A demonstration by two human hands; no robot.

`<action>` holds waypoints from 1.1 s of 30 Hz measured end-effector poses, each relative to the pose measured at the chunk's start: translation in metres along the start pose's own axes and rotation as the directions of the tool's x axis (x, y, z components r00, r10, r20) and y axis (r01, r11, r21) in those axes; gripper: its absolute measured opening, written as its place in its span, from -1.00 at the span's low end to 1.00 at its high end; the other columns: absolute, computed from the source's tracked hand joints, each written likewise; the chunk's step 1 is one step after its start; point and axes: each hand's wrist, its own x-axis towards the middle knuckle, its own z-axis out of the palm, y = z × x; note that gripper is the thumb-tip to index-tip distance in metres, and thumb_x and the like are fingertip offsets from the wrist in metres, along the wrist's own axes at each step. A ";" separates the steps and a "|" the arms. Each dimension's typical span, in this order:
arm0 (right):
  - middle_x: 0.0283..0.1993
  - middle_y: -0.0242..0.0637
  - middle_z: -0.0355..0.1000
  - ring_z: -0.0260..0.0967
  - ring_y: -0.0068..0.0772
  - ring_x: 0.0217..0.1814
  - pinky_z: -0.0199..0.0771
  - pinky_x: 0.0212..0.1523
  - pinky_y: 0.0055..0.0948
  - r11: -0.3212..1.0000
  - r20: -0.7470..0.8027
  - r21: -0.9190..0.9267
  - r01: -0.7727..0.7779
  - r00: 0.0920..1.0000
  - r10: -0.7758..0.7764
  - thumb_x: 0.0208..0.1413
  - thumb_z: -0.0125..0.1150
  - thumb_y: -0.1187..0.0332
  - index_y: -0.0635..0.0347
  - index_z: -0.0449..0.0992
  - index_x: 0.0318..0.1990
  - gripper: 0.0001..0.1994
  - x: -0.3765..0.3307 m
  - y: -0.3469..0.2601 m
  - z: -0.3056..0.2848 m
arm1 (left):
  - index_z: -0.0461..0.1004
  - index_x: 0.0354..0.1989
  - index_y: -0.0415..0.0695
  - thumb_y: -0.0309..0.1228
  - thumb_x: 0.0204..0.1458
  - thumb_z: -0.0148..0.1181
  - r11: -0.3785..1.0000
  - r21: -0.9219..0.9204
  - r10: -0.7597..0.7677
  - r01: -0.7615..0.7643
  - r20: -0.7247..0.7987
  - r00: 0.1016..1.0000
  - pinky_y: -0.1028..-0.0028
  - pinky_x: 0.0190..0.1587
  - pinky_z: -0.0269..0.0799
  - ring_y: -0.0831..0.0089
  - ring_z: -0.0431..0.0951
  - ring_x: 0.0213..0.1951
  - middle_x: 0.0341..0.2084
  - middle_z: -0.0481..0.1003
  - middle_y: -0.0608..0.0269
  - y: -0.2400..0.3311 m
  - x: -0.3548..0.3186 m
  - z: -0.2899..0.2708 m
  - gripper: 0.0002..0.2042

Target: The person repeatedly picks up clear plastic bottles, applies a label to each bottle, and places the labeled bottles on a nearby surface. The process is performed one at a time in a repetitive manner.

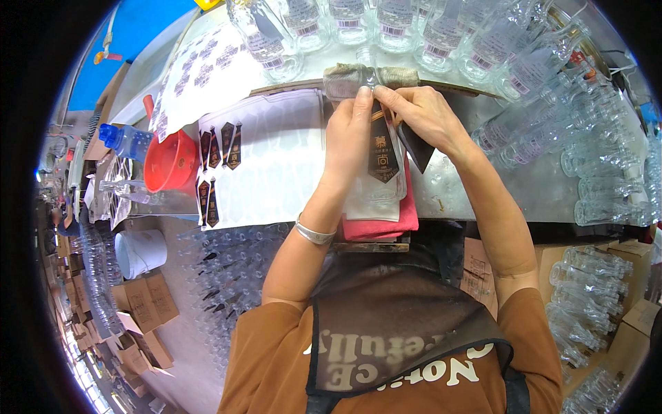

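Observation:
A clear glass bottle [390,190] lies in front of me with its neck pointing away, over a folded red cloth [403,219] and a rolled greyish cloth [400,76]. On its upper side is a black pointed, tie-shaped label [383,148] with orange lines. My left hand [347,134] is closed around the bottle's left side, thumb pressing near the neck. The thumb and forefinger of my right hand [427,117] meet that thumb at the label's top. Under the right hand's other fingers sticks out a dark flat pointed piece [418,146].
White sheets [276,159] with several black labels lie left, beside a red plastic scoop [171,162] and a blue-capped bottle [127,141]. Labelled glass bottles [393,27] stand along the back; more bottles [600,162] lie right. Below are a white bucket [141,252] and cartons [148,303].

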 end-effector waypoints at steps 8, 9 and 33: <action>-0.57 -0.25 0.46 0.41 -0.38 -0.44 0.42 -0.27 -0.36 0.999 -0.014 0.034 0.022 1.000 -0.022 0.17 0.08 -0.25 0.22 0.61 -0.53 -0.37 0.001 0.004 0.004 | 0.54 -0.26 -0.24 0.01 0.42 -0.16 0.996 0.034 0.086 -0.085 -0.035 0.996 0.58 -0.30 0.45 0.60 0.51 -0.40 -0.44 0.54 0.29 0.000 -0.006 0.002 -0.47; -0.57 -0.26 0.46 0.40 -0.40 -0.43 0.42 -0.26 -0.37 0.999 -0.007 0.035 0.015 1.000 -0.014 0.17 0.07 -0.25 0.22 0.61 -0.53 -0.37 0.001 0.005 0.005 | 0.54 -0.26 -0.24 0.01 0.42 -0.16 0.996 0.029 0.089 -0.088 -0.040 0.995 0.58 -0.30 0.45 0.59 0.51 -0.40 -0.44 0.54 0.29 0.000 -0.006 0.003 -0.47; -0.39 -0.29 0.56 0.38 -0.55 -0.35 0.38 -0.25 -0.53 0.984 0.028 0.172 -0.039 0.999 0.035 0.28 0.03 -0.26 0.40 0.67 -0.36 -0.28 -0.001 0.009 -0.008 | 0.49 -0.30 -0.18 0.03 0.36 -0.02 0.967 -0.205 -0.154 0.150 -0.005 0.988 0.64 -0.47 0.21 0.71 0.31 -0.53 -0.55 0.40 0.47 0.020 -0.002 0.002 -0.53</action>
